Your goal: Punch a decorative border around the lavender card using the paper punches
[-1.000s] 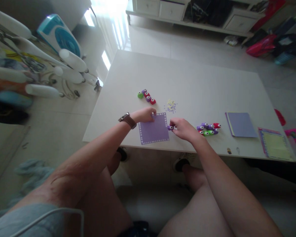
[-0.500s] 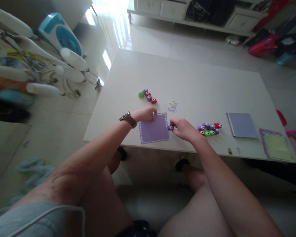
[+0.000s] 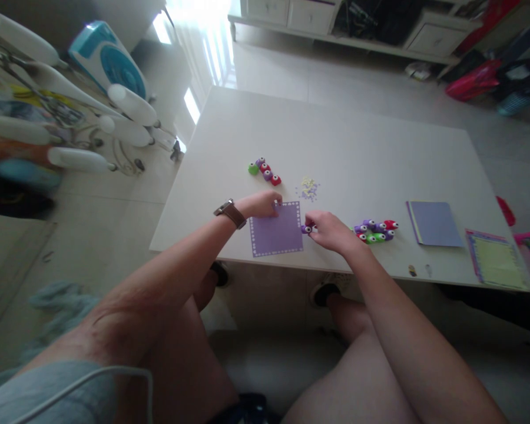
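A square sheet of purple paper point(image 3: 276, 232) with a row of small punched holes along its edges lies near the table's front edge. My left hand point(image 3: 265, 204) is at the sheet's upper left, its fingers closed on the top edge. At the right edge of the paper, my right hand point(image 3: 325, 228) grips a small purple paper punch point(image 3: 307, 229) that has an eye-like dot on it; the fingers hide part of it. Beyond the sheet lies a little heap of yellow and purple paper bits point(image 3: 308, 188).
Several coloured punches point(image 3: 375, 231) cluster right of my right hand, and another row of punches point(image 3: 265, 170) stands beyond my left. Farther right on the white table point(image 3: 344, 147) are a stack of purple paper point(image 3: 435, 224) and yellow sheets with punched borders point(image 3: 497, 259).
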{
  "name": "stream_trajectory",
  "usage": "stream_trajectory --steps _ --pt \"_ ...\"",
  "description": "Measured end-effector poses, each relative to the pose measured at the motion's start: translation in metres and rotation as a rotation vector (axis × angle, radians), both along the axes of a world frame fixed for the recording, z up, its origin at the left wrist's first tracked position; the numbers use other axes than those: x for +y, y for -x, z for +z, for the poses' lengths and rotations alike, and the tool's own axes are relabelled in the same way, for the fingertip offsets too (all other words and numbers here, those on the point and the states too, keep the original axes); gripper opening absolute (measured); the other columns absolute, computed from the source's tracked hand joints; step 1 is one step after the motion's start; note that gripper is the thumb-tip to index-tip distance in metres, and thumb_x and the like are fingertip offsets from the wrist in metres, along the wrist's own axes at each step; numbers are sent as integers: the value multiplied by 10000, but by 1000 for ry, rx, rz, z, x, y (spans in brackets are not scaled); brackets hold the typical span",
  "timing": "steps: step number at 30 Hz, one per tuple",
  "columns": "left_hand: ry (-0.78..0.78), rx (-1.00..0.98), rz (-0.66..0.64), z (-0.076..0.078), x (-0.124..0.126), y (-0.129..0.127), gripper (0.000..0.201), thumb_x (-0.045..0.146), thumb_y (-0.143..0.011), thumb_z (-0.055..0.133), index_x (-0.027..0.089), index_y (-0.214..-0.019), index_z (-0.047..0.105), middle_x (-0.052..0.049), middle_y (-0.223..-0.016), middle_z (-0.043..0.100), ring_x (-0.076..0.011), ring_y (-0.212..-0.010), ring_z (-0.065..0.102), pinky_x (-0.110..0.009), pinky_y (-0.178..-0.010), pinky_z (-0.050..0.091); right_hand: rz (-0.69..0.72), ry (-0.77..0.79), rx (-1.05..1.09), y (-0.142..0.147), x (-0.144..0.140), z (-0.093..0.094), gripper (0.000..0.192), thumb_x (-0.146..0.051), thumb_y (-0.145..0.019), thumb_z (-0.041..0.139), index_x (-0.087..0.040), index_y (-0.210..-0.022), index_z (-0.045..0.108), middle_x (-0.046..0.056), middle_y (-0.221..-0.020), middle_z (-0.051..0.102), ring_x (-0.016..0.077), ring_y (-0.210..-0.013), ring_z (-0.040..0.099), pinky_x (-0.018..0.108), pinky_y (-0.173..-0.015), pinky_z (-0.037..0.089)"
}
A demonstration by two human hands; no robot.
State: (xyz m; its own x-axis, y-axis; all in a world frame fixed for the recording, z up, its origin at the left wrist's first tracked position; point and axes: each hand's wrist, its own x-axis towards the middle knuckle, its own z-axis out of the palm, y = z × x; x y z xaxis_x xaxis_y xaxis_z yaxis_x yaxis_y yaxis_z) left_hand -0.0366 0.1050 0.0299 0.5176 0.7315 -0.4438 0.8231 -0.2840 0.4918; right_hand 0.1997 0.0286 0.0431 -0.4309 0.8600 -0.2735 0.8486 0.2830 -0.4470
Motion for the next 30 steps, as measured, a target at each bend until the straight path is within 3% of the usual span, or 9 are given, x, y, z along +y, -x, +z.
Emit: stream_trajectory --steps 15,30 --pt "-9 11 -10 9 -4 -1 421 215 -820 643 167 -1234 698 -64 -1009 762 -186 -832 665 -245 -676 445 0 -11 4 -1 0 1 220 -1 -740 563 -207 -816 570 59 -906 714 200 -879 640 248 -748 415" --pt "-3 12 -17 7 -3 0 443 241 -811 646 178 -1247 691 -60 -1035 768 -189 -857 676 -237 -699 465 17 -14 -12 -2 1 -2 218 2 -749 564 -205 -816 569 62 -922 709 203 -892 639 260 -766 424"
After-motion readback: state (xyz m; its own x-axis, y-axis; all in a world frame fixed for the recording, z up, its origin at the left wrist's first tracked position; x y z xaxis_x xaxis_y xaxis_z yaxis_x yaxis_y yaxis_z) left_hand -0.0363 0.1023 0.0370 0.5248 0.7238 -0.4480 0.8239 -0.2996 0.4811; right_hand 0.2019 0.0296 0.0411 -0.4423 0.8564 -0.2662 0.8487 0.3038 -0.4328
